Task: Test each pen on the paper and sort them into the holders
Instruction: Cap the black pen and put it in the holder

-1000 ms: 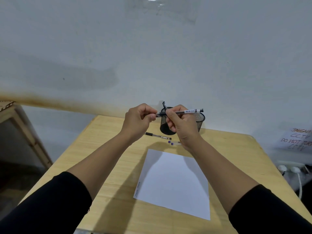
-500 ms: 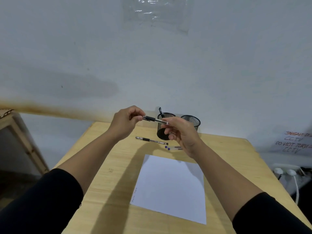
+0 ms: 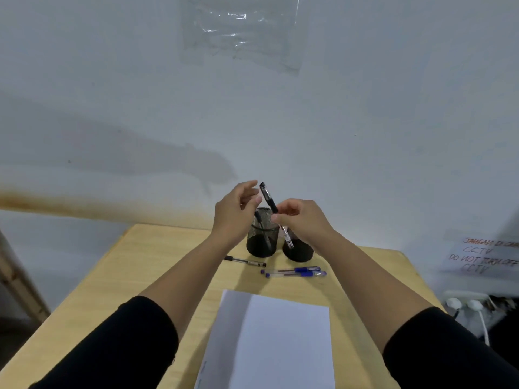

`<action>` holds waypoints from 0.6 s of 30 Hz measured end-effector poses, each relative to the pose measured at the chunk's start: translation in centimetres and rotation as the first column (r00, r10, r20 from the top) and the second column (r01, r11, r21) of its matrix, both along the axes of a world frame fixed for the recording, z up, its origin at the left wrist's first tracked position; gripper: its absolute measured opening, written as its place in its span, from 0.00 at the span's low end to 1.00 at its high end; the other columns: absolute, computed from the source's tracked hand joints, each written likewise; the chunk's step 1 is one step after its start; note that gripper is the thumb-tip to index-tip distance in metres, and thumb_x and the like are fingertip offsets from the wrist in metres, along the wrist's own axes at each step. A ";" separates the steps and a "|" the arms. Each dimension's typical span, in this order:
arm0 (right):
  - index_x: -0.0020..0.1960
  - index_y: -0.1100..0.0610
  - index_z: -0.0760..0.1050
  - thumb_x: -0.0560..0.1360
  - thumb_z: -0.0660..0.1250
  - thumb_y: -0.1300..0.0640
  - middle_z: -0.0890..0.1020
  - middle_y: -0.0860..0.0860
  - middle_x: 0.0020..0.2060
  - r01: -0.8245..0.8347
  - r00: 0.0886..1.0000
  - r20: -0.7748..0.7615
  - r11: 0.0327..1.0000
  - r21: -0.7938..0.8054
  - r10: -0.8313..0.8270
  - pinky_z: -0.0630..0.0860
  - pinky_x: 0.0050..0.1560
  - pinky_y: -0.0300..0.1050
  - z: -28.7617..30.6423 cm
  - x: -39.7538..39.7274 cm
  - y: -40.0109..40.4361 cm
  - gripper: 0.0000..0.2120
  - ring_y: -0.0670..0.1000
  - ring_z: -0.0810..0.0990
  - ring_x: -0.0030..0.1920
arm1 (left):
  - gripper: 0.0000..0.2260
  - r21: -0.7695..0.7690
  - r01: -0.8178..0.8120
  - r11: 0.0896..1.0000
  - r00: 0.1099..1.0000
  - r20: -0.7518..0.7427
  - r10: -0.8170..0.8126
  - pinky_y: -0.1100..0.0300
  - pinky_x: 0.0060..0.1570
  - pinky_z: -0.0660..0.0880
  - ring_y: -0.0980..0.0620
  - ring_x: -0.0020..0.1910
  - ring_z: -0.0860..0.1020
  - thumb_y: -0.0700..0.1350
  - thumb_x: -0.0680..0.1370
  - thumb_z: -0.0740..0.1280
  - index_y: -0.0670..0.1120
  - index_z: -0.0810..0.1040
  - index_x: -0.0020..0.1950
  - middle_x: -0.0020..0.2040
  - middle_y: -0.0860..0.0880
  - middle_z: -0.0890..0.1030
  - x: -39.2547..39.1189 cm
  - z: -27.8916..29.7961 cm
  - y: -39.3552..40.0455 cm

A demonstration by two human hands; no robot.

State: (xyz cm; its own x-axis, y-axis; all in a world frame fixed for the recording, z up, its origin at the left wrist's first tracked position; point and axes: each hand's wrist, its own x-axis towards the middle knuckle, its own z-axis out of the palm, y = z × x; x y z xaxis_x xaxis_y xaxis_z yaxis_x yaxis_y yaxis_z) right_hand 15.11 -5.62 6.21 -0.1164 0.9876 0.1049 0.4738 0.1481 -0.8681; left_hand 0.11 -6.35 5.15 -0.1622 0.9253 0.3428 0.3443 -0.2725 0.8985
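From the head camera, the right hand [image 3: 304, 223] pinches a black pen [image 3: 273, 213] near its middle, the pen steeply tilted with its capped end up and to the left and its lower end down in front of the right mesh holder [image 3: 300, 252]. The left hand [image 3: 234, 214] is just beside the pen's upper end with fingers loosely spread; whether it touches the pen I cannot tell. The left mesh holder [image 3: 262, 242] stands touching or nearly touching the right one near the far edge of the wooden table [image 3: 118, 276], and one black pen [image 3: 261, 228] leans inside it. On the table in front of the holders lie another black pen [image 3: 245, 261] and two blue pens [image 3: 293, 271] side by side. A white sheet of paper [image 3: 280, 341] lies nearer the person, between the forearms.
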 end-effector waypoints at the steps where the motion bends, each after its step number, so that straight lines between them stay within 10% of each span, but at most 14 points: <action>1: 0.48 0.54 0.80 0.71 0.71 0.58 0.81 0.48 0.39 0.045 0.999 0.006 0.998 0.033 -0.045 0.75 0.43 0.40 0.0 0.2 0.9 0.06 0.47 0.79 0.41 | 0.16 -0.025 -0.029 0.999 0.999 -0.030 0.028 0.64 0.59 0.70 0.58 0.55 0.76 0.44 0.77 0.65 0.49 0.73 0.64 0.58 0.52 0.80 0.3 -0.6 0.6; 7: 0.51 0.56 0.80 0.72 0.70 0.56 0.79 0.46 0.38 0.134 0.989 0.043 0.975 0.175 -0.143 0.68 0.38 0.30 -0.4 -0.1 5.7 0.08 0.41 0.75 0.37 | 0.21 -0.202 -0.136 0.970 0.958 -0.277 0.077 0.56 0.66 0.63 0.46 0.67 0.69 0.48 0.76 0.65 0.43 0.69 0.68 0.67 0.44 0.73 1.1 -4.2 3.7; 18: 0.53 0.60 0.79 0.73 0.69 0.57 0.82 0.53 0.41 0.036 0.933 0.352 0.994 0.099 -0.069 0.74 0.49 0.40 -4.9 -1.2 9.5 0.11 0.48 0.77 0.42 | 0.15 -0.201 -0.089 0.975 0.952 -0.305 0.024 0.61 0.52 0.68 0.46 0.54 0.75 0.47 0.76 0.65 0.43 0.74 0.61 0.60 0.44 0.77 1.2 -6.6 5.3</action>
State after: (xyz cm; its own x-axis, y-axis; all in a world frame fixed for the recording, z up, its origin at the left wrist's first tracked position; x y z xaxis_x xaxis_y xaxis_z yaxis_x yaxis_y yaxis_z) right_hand 13.89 3.88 1.36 -0.1106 0.9818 0.1544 0.7576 0.1838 -0.6263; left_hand 1.30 -1.08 -1.48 -0.1362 0.9738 0.1822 0.6149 -0.0611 0.7862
